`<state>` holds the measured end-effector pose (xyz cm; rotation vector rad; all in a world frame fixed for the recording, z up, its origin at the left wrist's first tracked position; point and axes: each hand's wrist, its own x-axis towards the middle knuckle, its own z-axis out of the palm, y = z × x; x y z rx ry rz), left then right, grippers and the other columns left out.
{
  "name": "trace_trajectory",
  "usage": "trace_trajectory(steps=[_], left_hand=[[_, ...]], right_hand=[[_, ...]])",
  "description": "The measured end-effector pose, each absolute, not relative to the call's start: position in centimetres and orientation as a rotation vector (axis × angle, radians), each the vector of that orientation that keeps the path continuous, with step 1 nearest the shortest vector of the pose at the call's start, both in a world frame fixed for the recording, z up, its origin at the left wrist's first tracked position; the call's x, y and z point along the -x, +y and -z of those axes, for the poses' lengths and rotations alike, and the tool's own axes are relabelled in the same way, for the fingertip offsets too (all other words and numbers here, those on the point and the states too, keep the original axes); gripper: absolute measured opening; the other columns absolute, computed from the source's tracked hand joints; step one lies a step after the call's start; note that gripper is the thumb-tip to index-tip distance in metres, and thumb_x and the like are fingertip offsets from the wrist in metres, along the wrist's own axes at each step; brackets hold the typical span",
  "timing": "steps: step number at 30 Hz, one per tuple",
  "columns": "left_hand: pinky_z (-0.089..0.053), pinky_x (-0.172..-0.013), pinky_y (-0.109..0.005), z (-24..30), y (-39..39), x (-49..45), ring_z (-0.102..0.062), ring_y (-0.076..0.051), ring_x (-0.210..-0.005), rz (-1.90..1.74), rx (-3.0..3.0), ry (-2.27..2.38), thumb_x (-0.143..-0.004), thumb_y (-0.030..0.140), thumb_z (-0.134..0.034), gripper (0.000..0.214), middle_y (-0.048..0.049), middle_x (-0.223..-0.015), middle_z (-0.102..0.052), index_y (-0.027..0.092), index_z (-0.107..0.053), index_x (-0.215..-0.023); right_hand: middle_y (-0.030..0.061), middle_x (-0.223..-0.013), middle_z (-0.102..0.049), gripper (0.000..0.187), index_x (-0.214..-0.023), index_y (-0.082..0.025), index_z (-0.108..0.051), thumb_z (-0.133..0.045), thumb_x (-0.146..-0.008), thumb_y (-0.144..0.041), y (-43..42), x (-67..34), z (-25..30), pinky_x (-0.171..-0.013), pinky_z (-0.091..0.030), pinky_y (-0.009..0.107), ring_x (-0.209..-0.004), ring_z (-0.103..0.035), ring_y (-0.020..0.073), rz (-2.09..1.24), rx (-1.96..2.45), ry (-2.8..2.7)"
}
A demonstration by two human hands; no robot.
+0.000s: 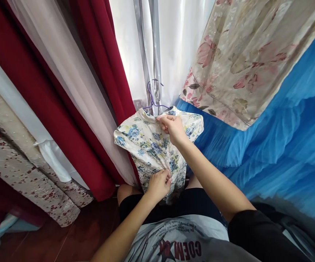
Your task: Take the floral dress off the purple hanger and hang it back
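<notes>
A small white shirt with blue flowers (146,143) hangs on a purple hanger (152,100) from a metal rail (154,54) in front of a bright window. My right hand (172,127) is closed, pinching the shirt's neck just below the hanger hook. My left hand (159,183) is closed on the shirt's lower part, bunching the cloth there. Both arms reach up from my lap.
Dark red curtains (64,109) and a sheer white curtain (72,91) hang on the left, with patterned fabric (23,174) beside them. A floral curtain (242,62) and blue cloth (283,138) fill the right. Dark wooden floor (72,233) lies below.
</notes>
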<state>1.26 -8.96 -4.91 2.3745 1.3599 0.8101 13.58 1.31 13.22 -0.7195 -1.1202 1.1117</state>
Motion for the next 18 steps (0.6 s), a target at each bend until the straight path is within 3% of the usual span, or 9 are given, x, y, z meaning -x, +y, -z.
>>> trace_trajectory(steps=[4,7,9,14,18], left_hand=[[-0.05,-0.072,-0.031,0.2,-6.5,-0.2,-0.066,-0.02,-0.077,-1.205,-2.292,1.204,-0.099,0.029,-0.057,0.016,-0.004,-0.082,-0.069,0.022,-0.064,-0.087],[-0.052,-0.078,-0.031,-6.2,-4.4,0.3,-0.067,-0.018,-0.081,-1.713,-2.219,1.103,-0.103,0.029,-0.053,0.021,-0.004,-0.093,-0.071,0.022,-0.066,-0.117],[-0.052,-0.084,-0.033,-10.3,-2.7,0.3,-0.067,-0.018,-0.085,-1.811,-2.272,1.071,-0.104,0.028,-0.05,0.03,-0.0043,-0.1,-0.071,0.022,-0.063,-0.131],[-0.05,-0.083,-0.033,-14.9,0.4,-0.2,-0.064,-0.018,-0.083,-1.588,-2.611,1.107,-0.101,0.026,-0.055,0.017,-0.0031,-0.089,-0.071,0.017,-0.069,-0.096],[-0.049,-0.08,-0.029,-15.0,0.9,0.4,-0.064,-0.017,-0.082,-1.684,-2.654,1.153,-0.101,0.025,-0.055,0.016,-0.0036,-0.087,-0.069,0.016,-0.067,-0.094]], right_hand=[[-0.0066,-0.046,-0.045,0.014,-0.071,-0.017,-0.064,-0.069,-0.076,-0.029,-0.4,-14.4,-12.1,-0.045,-0.023,0.023,-0.043,-0.035,0.0072,-1.052,0.712,-1.211],[-0.0065,-0.046,-0.047,0.013,-0.072,-0.019,-0.062,-0.067,-0.08,-0.027,-1.4,-15.1,-12.4,-0.046,-0.026,0.023,-0.043,-0.037,0.0071,-0.994,0.698,-1.261],[-0.0067,-0.046,-0.048,0.015,-0.071,-0.02,-0.058,-0.067,-0.082,-0.027,-1.6,-15.4,-12.9,-0.047,-0.027,0.022,-0.042,-0.038,0.0071,-0.981,0.672,-1.283],[-0.0086,-0.046,-0.044,0.022,-0.073,-0.021,-0.053,-0.067,-0.084,-0.034,0.0,-15.0,-12.5,-0.047,-0.024,0.022,-0.042,-0.034,0.007,-0.934,0.674,-1.322],[-0.0097,-0.046,-0.039,0.02,-0.07,-0.022,-0.051,-0.065,-0.082,-0.029,2.3,-14.1,-10.0,-0.047,-0.022,0.023,-0.043,-0.029,0.0076,-0.874,0.807,-1.333]])
